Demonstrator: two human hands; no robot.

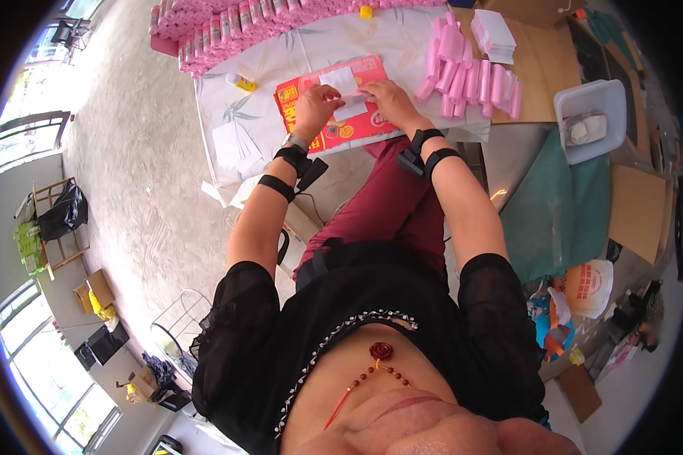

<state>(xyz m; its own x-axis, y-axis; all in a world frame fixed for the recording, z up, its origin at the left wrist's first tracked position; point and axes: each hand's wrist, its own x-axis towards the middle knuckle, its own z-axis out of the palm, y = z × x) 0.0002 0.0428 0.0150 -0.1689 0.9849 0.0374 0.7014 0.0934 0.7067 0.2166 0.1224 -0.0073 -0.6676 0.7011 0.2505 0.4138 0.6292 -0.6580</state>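
A pink roll [354,98], seemingly of thin plastic, lies across white paper on a red printed cardboard sheet [288,92]. My left hand [316,111] is closed, its thumb and fingers pinched at the roll's left end. At the other end my right hand [390,103] has its fingers closed on the roll, partly hiding it. Above the roll is a stack of white paper slips [338,77]; another white slip [351,111] shows just below it. A yellow-and-white glue bottle [241,82] lies left of the cardboard.
Finished-looking pink rolls [235,26] are stacked along the far left edge. Loose pink rolls [463,80] lie in a heap on the right, beside white paper stacks [493,36]. Fanned white slips [235,145] rest at the left. A white plastic bin [618,125] stands far right.
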